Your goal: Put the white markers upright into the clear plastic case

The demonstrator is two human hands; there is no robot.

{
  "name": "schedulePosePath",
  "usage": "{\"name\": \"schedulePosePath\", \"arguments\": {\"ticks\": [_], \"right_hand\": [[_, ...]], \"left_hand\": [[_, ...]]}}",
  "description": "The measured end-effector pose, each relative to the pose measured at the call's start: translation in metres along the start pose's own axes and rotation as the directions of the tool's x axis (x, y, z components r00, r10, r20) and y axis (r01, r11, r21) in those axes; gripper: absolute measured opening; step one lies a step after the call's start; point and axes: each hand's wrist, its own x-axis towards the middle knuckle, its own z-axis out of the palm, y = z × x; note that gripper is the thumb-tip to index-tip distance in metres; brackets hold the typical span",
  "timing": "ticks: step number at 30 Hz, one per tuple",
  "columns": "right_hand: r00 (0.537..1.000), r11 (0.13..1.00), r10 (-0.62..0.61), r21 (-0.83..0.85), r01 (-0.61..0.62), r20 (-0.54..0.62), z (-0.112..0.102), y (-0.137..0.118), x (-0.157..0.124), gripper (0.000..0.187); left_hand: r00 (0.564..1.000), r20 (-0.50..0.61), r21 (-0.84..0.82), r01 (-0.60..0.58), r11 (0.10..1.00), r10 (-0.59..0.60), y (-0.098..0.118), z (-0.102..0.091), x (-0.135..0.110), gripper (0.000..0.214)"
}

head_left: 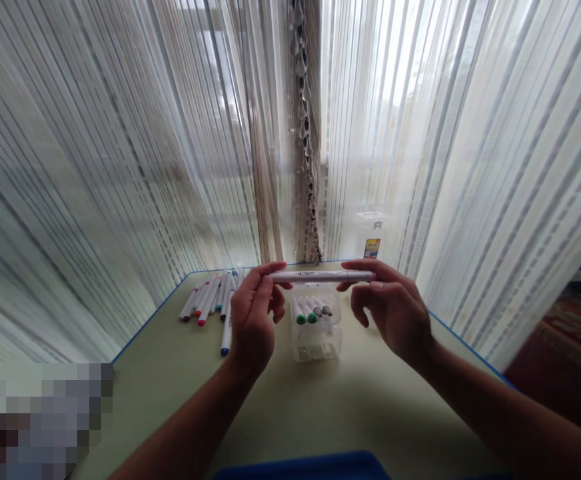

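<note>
A white marker (320, 276) is held level above the table, one end in each of my hands. My left hand (253, 320) pinches its left end between thumb and forefinger. My right hand (390, 303) grips its right end the same way. Just below the marker stands a clear plastic box (318, 340) with several markers upright in it, green and grey caps showing. To the left of my left hand, several loose markers (210, 300) lie on the pale green table (320, 413).
Sheer striped curtains hang close around the table on the left, back and right. A beaded cord (308, 167) hangs at the centre. A clear container with a yellow label (372, 247) stands behind the curtain. The table has a blue edge (145, 323).
</note>
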Motion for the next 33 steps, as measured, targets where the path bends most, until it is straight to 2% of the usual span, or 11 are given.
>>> {"name": "schedulePosePath", "arguments": {"ticks": [9,16,33], "right_hand": [[0.998,0.992,-0.042,-0.123,0.036,-0.04,0.0032,0.0017,0.0004,0.019],[0.996,0.994,-0.043,-0.107,0.035,-0.073,0.0069,0.001,0.0003,0.021],[0.994,0.968,-0.104,-0.23,0.096,-0.024,0.0078,-0.0019,-0.0017,0.019]], "left_hand": [[1.0,0.017,0.052,-0.022,0.998,0.021,0.0002,-0.0006,0.0,0.025],[0.999,0.023,0.08,-0.047,0.996,0.045,-0.0004,-0.0012,-0.0023,0.026],[0.999,0.006,0.068,-0.051,0.996,0.05,0.0008,0.0001,-0.001,0.024]]}}
